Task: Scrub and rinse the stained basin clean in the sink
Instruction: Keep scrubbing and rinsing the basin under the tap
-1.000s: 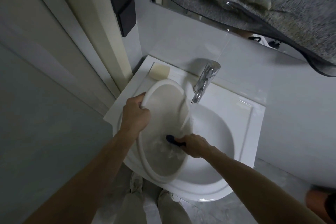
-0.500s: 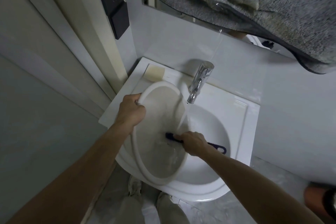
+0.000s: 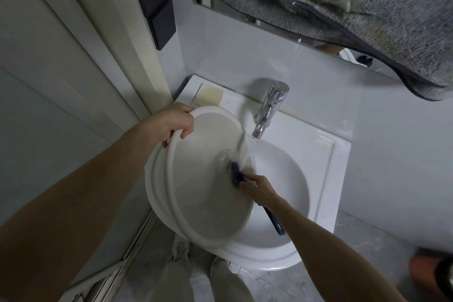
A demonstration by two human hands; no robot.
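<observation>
- Since the earlier frames: round white plastic basin (image 3: 196, 179) now lifted higher and tipped further toward the person, its lower rim hanging past the front edge of the sink; left grip has shifted to the top of the rim; brush head now nearer the tap stream.
- White ceramic pedestal sink (image 3: 326, 179) with oval bowl: lies under and to the far side of both grips.
- Basin: tilted, open side facing up and toward the camera, resting over the left half of the sink bowl. Inner surface greyish and wet.
- Grey fuzzy towel (image 3: 355, 7): hangs overhead, well apart from both hands.
- Left hand (image 3: 171, 125): clenched round the basin's upper rim, thumb on the inside, fingers wrapped over the outer edge.
- Right hand (image 3: 259, 189): grasping the dark blue long-handled scrub brush (image 3: 236, 174) near its head; handle runs back beneath the wrist over the sink bowl.
- Brush head: pressed against the basin's inner wall, just ahead of the right grip.
- Chrome tap (image 3: 269, 108): beyond the right grip, water running; stream strikes the basin's inner wall just beside the brush head.
- Pale yellow soap bar (image 3: 209, 95): on the sink's back left corner, just beyond the left grip.
</observation>
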